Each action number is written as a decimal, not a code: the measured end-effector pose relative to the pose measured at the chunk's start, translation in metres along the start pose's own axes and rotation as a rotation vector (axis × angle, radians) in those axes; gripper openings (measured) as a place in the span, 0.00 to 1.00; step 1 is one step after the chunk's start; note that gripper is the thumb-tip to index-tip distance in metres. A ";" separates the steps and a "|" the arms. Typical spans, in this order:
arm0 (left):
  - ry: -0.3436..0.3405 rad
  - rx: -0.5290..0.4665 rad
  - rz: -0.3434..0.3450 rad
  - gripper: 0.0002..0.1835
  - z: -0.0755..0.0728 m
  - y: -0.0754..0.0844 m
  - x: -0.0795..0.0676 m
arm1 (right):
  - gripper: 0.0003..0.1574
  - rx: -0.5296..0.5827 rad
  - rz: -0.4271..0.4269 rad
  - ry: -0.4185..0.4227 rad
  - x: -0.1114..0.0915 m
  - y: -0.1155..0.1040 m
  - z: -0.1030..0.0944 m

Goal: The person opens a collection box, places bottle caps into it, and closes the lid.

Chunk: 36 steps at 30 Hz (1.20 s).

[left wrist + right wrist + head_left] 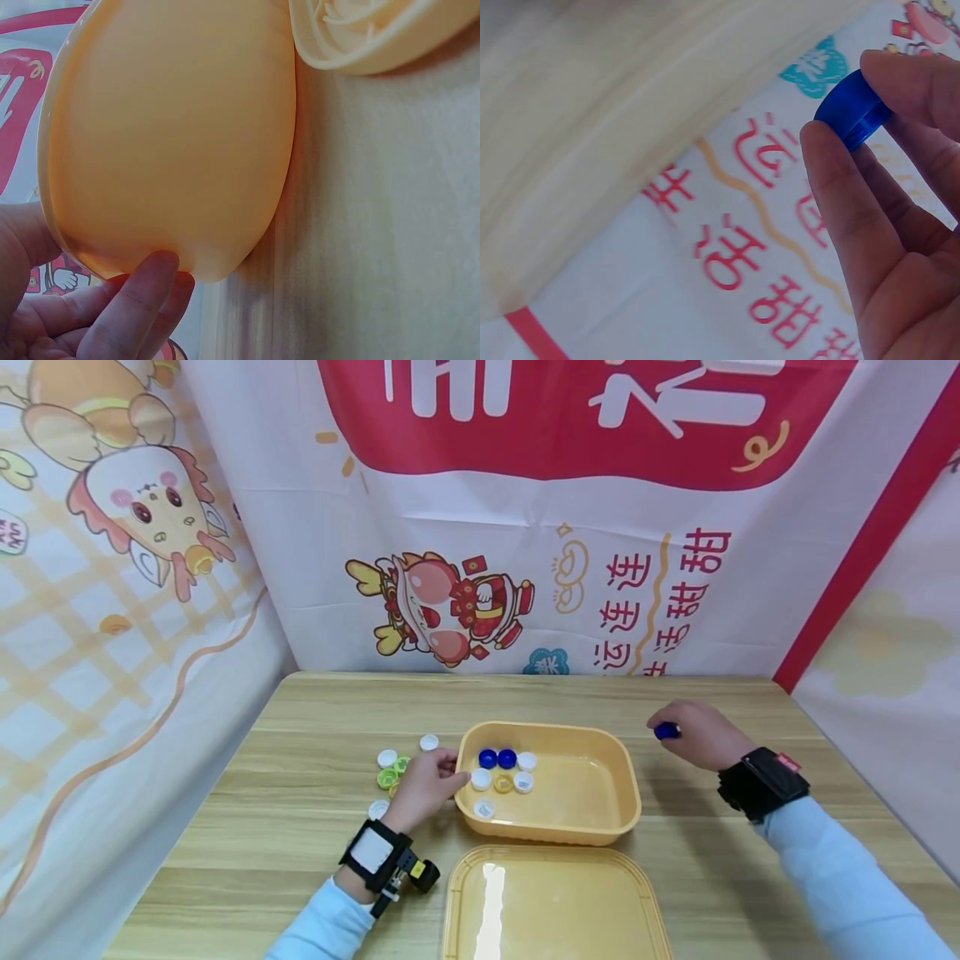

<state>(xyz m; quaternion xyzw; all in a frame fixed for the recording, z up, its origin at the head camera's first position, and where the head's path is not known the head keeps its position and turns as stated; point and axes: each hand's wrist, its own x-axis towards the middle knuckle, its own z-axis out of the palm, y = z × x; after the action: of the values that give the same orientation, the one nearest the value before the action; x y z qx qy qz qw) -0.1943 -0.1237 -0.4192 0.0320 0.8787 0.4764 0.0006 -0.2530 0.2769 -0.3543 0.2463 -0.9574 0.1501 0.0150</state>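
Observation:
A blue bottle cap (853, 109) is pinched between the thumb and fingertips of my right hand (699, 735), which is raised over the table to the right of an orange plastic box (600, 837). My left hand (426, 783) grips the left end of that box, thumb over the rim (46, 150) and fingers against the outer wall. Inside the box, towards its left side, lie two blue caps (487, 758), several white caps (481, 779) and a yellow cap (503, 783).
Left of the box, white caps (387, 759) and green caps (387, 778) lie loose on the wooden table (300, 827), partly behind my left hand. A matching orange lid (558, 910) lies at the near side of the box. Printed cloth (300, 568) hangs behind the table.

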 end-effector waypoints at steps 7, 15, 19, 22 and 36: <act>0.002 0.001 -0.004 0.19 0.001 -0.001 0.000 | 0.16 -0.022 -0.038 0.018 0.011 -0.033 -0.013; -0.005 0.003 0.004 0.19 0.001 -0.002 0.001 | 0.18 -0.076 -0.156 0.038 0.028 -0.073 -0.013; -0.009 0.000 0.005 0.20 0.000 -0.002 0.001 | 0.18 -0.083 -0.205 0.001 0.037 -0.093 -0.010; -0.011 -0.002 0.008 0.20 0.000 -0.003 0.001 | 0.17 -0.082 -0.228 -0.056 0.044 -0.108 -0.007; -0.023 -0.021 0.014 0.19 -0.002 -0.001 0.001 | 0.13 -0.106 -0.372 -0.285 0.068 -0.153 0.036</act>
<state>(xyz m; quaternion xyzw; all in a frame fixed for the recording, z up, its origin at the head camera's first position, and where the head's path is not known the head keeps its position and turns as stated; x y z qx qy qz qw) -0.1949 -0.1254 -0.4187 0.0435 0.8733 0.4853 0.0076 -0.2387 0.1068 -0.3391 0.4359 -0.8946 0.0578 -0.0800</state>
